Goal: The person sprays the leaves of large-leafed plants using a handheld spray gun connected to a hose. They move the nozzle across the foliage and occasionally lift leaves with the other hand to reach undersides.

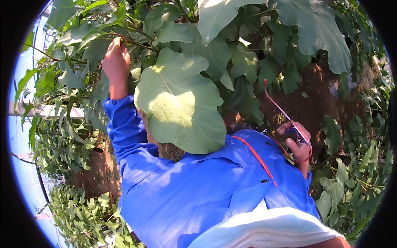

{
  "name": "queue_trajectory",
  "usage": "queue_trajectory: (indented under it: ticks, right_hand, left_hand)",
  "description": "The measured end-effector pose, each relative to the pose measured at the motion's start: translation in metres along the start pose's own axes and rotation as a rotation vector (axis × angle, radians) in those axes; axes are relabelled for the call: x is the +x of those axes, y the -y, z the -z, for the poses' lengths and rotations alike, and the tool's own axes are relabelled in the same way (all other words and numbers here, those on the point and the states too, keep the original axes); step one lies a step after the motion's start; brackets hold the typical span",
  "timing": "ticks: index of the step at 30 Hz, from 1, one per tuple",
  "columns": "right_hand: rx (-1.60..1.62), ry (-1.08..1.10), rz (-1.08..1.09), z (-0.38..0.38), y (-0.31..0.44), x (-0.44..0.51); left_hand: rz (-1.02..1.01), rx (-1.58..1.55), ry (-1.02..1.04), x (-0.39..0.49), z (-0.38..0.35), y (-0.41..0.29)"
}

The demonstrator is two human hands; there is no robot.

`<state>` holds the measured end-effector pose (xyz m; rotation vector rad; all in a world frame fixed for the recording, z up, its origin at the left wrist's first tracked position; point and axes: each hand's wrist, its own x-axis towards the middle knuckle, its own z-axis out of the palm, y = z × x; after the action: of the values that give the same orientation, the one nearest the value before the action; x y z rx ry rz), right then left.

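Observation:
My left hand point(117, 63) is raised at the upper left, with its fingers pinched on a thin plant stem point(133, 42). What lies between the fingertips is partly hidden. The plant, which looks like an eggplant, has broad lobed leaves, and one large leaf point(183, 102) hangs between my arms. At the right, my right hand point(299, 144) grips the handle of a thin red wand point(279, 107), apparently a small sprayer. Its red tip point(265, 82) points up, away from me, near the lower leaves. A red hose or cord point(257, 156) runs across my blue jacket.
More leafy plants point(338, 183) stand at the right, and another row point(83, 210) grows at the lower left. Brown soil point(313, 93) shows between them. A pale horizontal bar point(59, 111) and bright plastic sheeting point(24, 173) are along the left side.

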<state>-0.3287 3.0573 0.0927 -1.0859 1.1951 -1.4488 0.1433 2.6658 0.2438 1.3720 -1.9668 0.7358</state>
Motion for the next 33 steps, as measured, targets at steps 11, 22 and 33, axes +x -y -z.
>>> queue_trajectory:
  ticks: [11, 22, 33]
  right_hand:
    - [0.046, 0.191, 0.039, 0.044, 0.009, 0.066]
    - [0.032, 0.475, 0.266, -0.045, 0.099, 0.26]
    - [-0.13, 0.506, 0.383, -0.221, 0.144, 0.374]
  left_hand:
    - [0.594, -0.891, -0.305, -0.02, 0.032, -0.032]
    - [0.724, -0.45, 0.291, -0.28, 0.04, -0.122]
    - [1.182, -0.296, 1.341, -0.664, 0.007, -0.12]
